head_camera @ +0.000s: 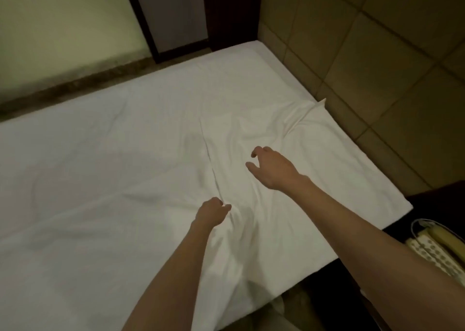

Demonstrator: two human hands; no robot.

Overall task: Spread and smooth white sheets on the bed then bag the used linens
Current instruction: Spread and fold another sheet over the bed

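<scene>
One white sheet [125, 179] covers the bed, flat over most of it but creased into long folds toward the padded headboard wall [377, 54]. Over those folds, the left hand [210, 213] pinches a ridge of the sheet between thumb and curled fingers. Nearer the headboard wall, the right hand [273, 167] hovers with fingers spread and loosely bent, holding nothing. Beside the bed's corner, below that wall, a power strip [425, 255] lies on a dark nightstand [440, 192].
</scene>
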